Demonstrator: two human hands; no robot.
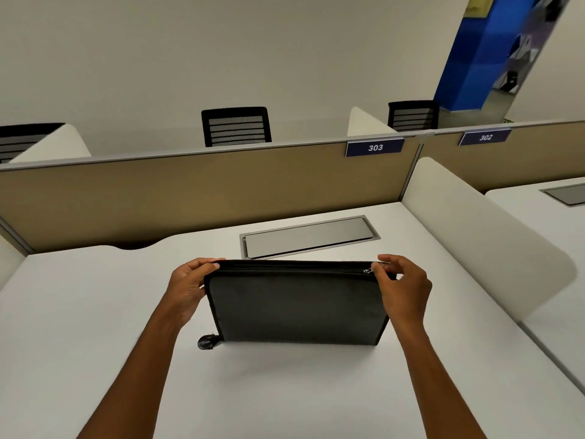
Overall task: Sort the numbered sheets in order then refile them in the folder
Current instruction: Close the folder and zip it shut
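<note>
Two bare forearms reaching forward over white desk [79, 312], hands steadying black zipped folder [297, 304].

Standing upright on its lower edge mid-desk; left hand [186, 288] curled round upper left corner, right hand [402, 288] pinching zipper pull [368, 270] at upper right corner. Behind, grey cable hatch [308, 236], tan partition [190, 191] labelled 303.

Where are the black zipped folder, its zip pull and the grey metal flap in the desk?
Black zipped fabric folder [297, 307]: head view, middle of its front face.
Silver zip pull [367, 271]: head view, the metal tab.
Grey metal desk flap [308, 237]: head view, centre of the lid.
</note>
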